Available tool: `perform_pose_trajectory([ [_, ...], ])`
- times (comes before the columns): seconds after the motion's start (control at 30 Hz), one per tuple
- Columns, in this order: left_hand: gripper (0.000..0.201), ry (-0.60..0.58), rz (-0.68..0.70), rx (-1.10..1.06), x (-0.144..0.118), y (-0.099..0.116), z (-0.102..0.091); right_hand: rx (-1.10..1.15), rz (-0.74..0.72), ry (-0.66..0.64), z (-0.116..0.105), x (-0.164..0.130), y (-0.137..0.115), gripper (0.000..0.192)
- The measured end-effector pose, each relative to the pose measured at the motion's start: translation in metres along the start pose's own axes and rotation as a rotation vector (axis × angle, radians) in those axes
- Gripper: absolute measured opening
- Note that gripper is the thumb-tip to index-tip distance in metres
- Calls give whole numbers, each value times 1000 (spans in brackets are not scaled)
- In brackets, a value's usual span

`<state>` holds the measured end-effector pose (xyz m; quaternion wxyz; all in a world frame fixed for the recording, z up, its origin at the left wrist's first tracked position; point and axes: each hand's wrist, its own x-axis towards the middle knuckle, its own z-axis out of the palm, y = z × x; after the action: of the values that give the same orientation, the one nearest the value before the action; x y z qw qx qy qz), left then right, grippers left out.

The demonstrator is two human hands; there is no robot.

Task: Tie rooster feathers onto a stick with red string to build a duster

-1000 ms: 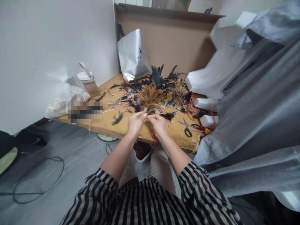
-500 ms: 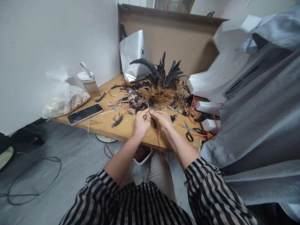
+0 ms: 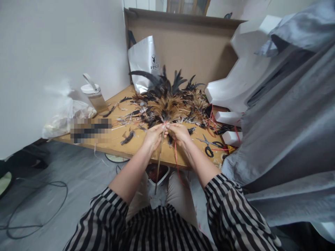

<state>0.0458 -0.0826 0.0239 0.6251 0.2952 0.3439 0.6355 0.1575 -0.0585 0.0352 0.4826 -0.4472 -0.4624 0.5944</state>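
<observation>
At the near edge of a feather pile, my left hand [image 3: 155, 136] is closed on a feather duster, where its thin stick [image 3: 159, 160] meets a brown and black feather head [image 3: 167, 106]. The stick slants down toward my lap. Beside it, my right hand [image 3: 180, 133] pinches a red string [image 3: 176, 153] at the binding point. The string's loose end hangs past the table edge. Red strands show between both sets of fingertips; the exact wrap is too small to make out. Scissors [image 3: 208, 143] lie partly open to the right of my right hand.
Loose feathers [image 3: 127, 138] are scattered on the wooden table [image 3: 110, 143]. Left stand a lidded bottle [image 3: 95, 97] and a plastic bag [image 3: 62, 116]; a silver bag [image 3: 141, 66] is behind. White foam blocks [image 3: 229, 118] and grey cloth [image 3: 285, 139] border the right. Below is a bin [image 3: 163, 178].
The stick now shows below my hands, pointing toward my lap. The feather head has shifted slightly left in view, and my left hand has turned a little. The camera view has moved slightly.
</observation>
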Motion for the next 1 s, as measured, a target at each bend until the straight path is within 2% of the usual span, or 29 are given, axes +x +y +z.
perform_pose_trajectory([
  [0.07,14,-63,-67,-51,3,2,-2,-4,-4,-26,-2,4,1,31],
  [0.13,10,-74,-97,-79,7,3,-4,-18,-15,-58,-2,9,2,29],
  [0.27,6,9,-102,-130,12,5,-2,-109,-154,-44,2,18,4,21],
  [0.4,11,92,-146,-191,14,4,0,-322,-299,22,1,30,8,19],
  [0.53,14,98,-188,-261,16,1,-5,-532,-292,136,-24,48,12,27],
  [0.63,15,119,-233,-319,18,-1,-10,-700,-284,294,-53,63,10,26],
  [0.73,16,133,-297,-371,21,-3,-16,-899,-215,451,-73,76,7,23],
  [0.87,15,113,-343,-416,24,-6,-22,-1096,-109,552,-76,88,4,25],
  [1.0,12,44,-301,-442,26,-11,-28,-1204,-51,552,-69,100,7,34],
])
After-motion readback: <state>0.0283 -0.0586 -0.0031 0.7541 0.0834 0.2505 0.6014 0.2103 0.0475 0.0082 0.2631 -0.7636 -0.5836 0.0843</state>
